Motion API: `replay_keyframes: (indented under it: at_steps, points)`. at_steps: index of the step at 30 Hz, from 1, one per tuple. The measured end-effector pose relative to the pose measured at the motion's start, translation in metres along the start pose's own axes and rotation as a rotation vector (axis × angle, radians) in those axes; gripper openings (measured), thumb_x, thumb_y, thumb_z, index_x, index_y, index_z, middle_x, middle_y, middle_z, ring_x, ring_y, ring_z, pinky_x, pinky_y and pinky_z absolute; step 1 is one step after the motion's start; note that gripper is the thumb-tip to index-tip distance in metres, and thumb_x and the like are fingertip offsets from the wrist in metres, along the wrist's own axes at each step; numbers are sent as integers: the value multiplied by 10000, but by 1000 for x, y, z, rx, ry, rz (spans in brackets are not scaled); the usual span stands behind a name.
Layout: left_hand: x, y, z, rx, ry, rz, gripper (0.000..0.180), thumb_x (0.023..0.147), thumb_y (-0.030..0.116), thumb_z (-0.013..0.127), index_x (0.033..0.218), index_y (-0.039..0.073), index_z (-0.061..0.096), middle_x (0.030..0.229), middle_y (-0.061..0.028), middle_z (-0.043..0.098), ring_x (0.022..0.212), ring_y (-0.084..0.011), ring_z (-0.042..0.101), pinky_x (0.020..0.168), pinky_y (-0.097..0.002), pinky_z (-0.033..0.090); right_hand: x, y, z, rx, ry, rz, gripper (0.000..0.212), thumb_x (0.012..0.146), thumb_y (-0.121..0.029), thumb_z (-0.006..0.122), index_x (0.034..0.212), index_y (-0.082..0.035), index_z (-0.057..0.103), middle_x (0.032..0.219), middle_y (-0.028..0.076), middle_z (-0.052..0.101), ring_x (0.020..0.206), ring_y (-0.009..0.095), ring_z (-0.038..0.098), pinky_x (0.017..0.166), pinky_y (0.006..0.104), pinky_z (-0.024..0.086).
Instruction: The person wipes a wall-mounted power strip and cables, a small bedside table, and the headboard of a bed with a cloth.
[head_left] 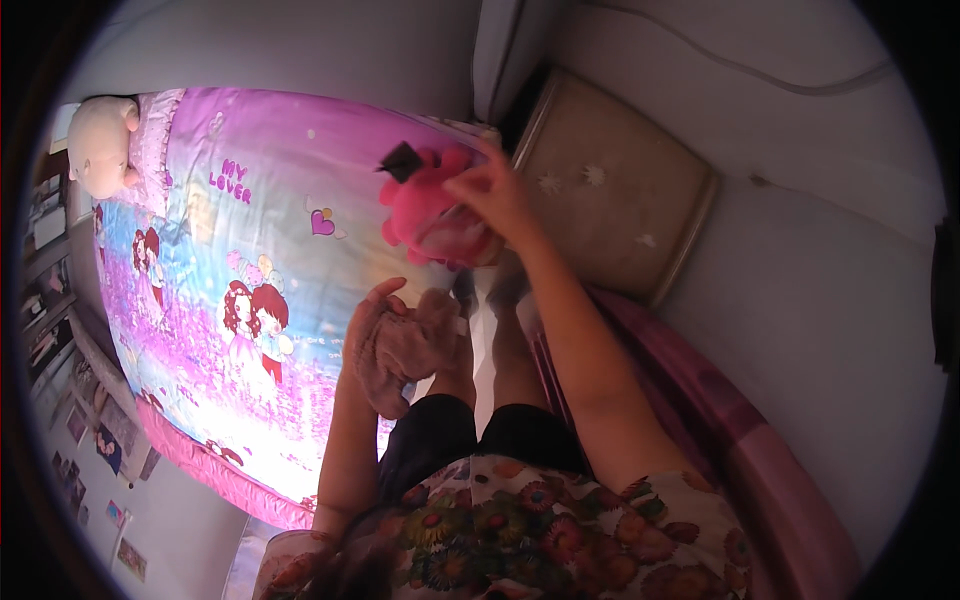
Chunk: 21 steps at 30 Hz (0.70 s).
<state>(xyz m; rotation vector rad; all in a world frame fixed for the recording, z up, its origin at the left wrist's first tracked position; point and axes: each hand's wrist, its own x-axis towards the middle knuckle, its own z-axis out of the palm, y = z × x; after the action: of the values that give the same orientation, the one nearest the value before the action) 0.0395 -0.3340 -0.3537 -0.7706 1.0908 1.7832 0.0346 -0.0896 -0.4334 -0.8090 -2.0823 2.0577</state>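
Note:
My right hand (497, 197) pinches a bright pink plush toy (420, 215) by its right side. Petal-like lobes ring the toy, and a small black piece (401, 162) sticks up from its top. Lower and to the left, my left hand (368, 318) is wrapped around a fuzzy brownish-pink plush toy (408, 350), which covers part of its fingers. Both toys are held up in front of me, apart from each other, over the near right edge of the bed.
The bed's printed sheet (270, 190) spreads to the left, with a pale pink plush pig (100, 150) by a frilled pillow (155, 150). A beige padded panel or box (620, 170) stands at the far right. Maroon cloth (720, 410) hangs right of me.

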Motion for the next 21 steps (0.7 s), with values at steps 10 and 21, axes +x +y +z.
replay_keyframes:
  at_steps: [10, 21]
  points:
    - [-2, -29, -14, 172, -172, -43, 414, 913, 323, 394, 1132, -16, 485, 831, -41, 545, 781, -170, 554, 737, -264, 451, 3, 104, -115, -929, 278, 266, 610, 686, -357, 696, 1188, -99, 466, 1126, 182, 507, 964, 374, 532, 773, 428, 473]
    - [-14, -38, 27, 226, -328, -22, 405, 909, 309, 416, 1121, -34, 449, 765, -54, 550, 805, -201, 569, 730, -293, 469, 0, 38, -70, -644, 252, -26, 333, 748, -235, 642, 1011, -60, 537, 1000, 164, 584, 909, 311, 575, 769, 382, 468]
